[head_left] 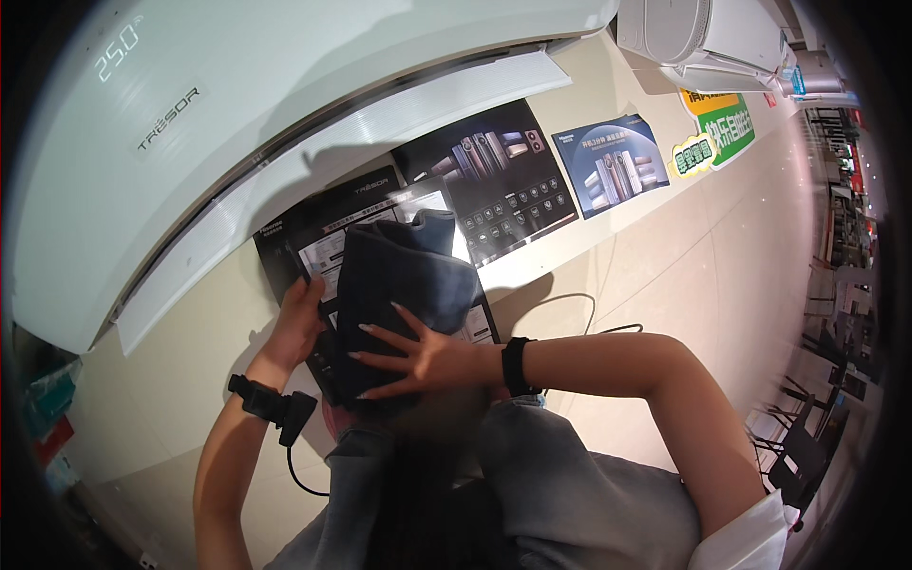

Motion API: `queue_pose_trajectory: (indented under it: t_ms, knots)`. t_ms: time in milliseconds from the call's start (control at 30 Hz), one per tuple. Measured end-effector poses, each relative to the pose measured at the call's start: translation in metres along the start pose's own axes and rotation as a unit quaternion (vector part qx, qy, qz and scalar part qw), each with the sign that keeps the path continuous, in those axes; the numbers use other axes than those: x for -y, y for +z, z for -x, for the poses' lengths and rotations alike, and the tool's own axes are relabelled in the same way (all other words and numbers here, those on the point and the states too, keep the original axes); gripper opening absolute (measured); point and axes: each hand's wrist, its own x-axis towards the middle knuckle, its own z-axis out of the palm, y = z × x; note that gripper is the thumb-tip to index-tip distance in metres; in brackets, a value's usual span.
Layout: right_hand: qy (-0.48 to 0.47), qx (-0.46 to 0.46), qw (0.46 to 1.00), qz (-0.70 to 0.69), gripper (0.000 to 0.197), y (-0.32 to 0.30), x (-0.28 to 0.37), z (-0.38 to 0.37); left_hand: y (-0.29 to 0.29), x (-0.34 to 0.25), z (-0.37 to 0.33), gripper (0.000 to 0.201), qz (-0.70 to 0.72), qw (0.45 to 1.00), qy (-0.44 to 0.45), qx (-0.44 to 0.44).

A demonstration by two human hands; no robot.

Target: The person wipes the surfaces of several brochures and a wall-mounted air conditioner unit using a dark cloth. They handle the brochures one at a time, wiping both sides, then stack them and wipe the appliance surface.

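A dark blue folded cloth point(407, 271) lies on a black printed board point(285, 252) in front of me. My right hand point(418, 361) rests flat on the cloth's lower part, its fingers spread. At the board's left edge is my left hand point(299, 318), closed round that edge with the thumb on the printed face. Much of the board's lower half is hidden by the cloth and my right hand.
A large white wall air conditioner point(190, 190) spans the upper left, above the board. Beyond the board are a black poster point(489, 180), a blue poster point(613, 166) and a green sign point(730, 133). A second white unit point(708, 38) hangs upper right. Chairs point(798, 451) stand far right.
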Motion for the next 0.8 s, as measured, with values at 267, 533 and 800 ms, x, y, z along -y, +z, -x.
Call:
queue_pose_trajectory:
  t_ms: [267,533,800]
  knots:
    - [0.274,0.099,0.949,0.119,0.086,-0.084,-0.06,-0.01,-0.001,-0.002,0.001,0.032,-0.077,0.997,0.008,-0.027]
    - [0.245,-0.195,0.942,-0.119,0.064,-0.112,-0.118,0.004,0.007,-0.004,0.003,0.033,-0.053,0.998,0.009,-0.027]
    - [0.191,-0.214,0.957,0.039,0.067,-0.157,-0.06,-0.001,0.007,-0.012,0.003,0.055,-0.012,0.998,-0.06,0.001]
